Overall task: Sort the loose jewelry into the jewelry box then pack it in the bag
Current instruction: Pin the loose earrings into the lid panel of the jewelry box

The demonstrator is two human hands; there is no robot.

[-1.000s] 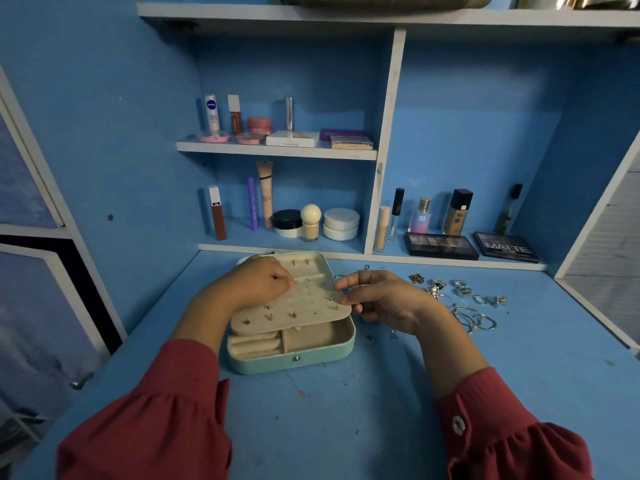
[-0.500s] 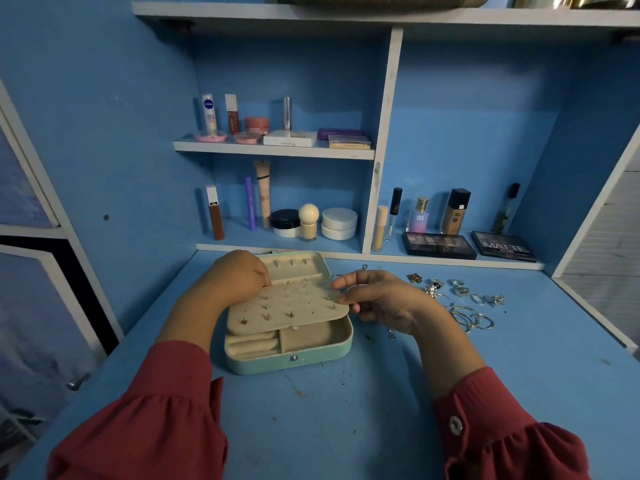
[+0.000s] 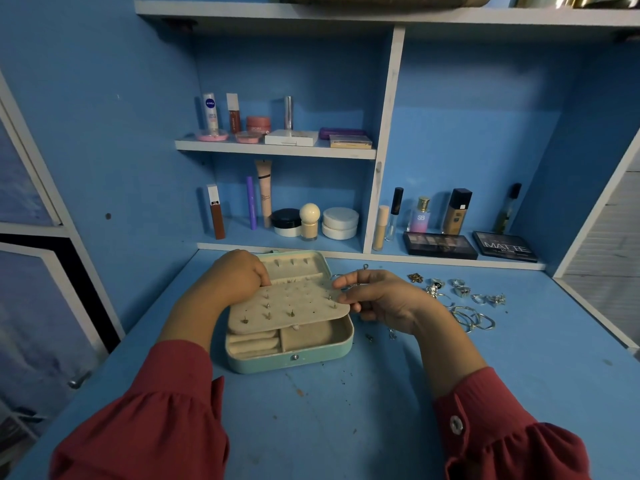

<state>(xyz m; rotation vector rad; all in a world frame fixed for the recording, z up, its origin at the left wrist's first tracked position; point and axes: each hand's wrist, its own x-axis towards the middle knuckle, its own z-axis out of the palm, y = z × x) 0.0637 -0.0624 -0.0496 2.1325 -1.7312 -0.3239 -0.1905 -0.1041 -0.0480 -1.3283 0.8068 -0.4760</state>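
Observation:
A mint-green jewelry box point(image 3: 294, 358) lies open on the blue desk, its lid point(image 3: 298, 266) flat behind it. A beige earring panel point(image 3: 287, 308) with several studs pinned in it lies tilted over the box's compartments. My left hand point(image 3: 239, 275) grips the panel's far left edge. My right hand point(image 3: 377, 299) pinches the panel's right edge. Loose rings and bangles point(image 3: 464, 306) lie scattered on the desk to the right of my right hand. A few small earrings point(image 3: 381, 336) lie beside the box.
Cosmetics stand on the low shelf point(image 3: 284, 249) behind the box: tubes, jars, bottles and two dark palettes point(image 3: 440, 244). An upper shelf point(image 3: 277, 147) holds more makeup. Blue walls close the desk on both sides. No bag is in view.
My left hand has slid from the middle of the panel to its far left edge. The panel has barely shifted; my right hand keeps its hold.

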